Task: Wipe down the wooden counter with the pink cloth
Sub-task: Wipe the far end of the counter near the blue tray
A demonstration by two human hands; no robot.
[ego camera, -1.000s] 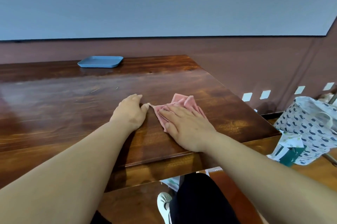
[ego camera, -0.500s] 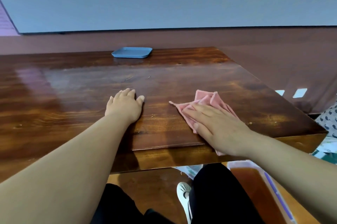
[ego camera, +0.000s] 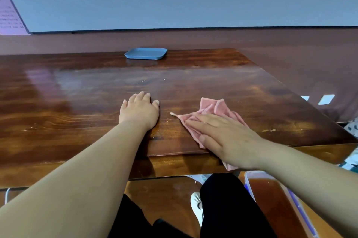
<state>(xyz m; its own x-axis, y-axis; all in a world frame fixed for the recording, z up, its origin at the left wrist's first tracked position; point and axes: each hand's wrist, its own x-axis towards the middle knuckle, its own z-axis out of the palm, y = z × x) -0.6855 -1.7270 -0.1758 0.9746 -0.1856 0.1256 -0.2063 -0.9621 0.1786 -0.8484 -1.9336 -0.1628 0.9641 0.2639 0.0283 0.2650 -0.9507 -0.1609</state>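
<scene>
The dark, glossy wooden counter [ego camera: 81, 106] fills the middle of the head view. A crumpled pink cloth [ego camera: 215, 108] lies near its front right edge, one corner hanging over the edge. My right hand [ego camera: 224, 137] presses flat on the cloth with straight fingers pointing left, covering its middle. My left hand [ego camera: 139, 109] rests palm down on bare wood a little left of the cloth, apart from it.
A flat blue tray [ego camera: 146, 53] sits at the counter's far edge by the maroon wall. The counter ends at a right corner [ego camera: 344, 137]. Below the front edge are my dark-clothed legs, a white shoe [ego camera: 196, 204] and a clear-rimmed box [ego camera: 277, 204].
My right hand has slid the cloth right and towards the front edge, so a corner now hangs over. The gap to my left hand has widened. The view has swung left.
</scene>
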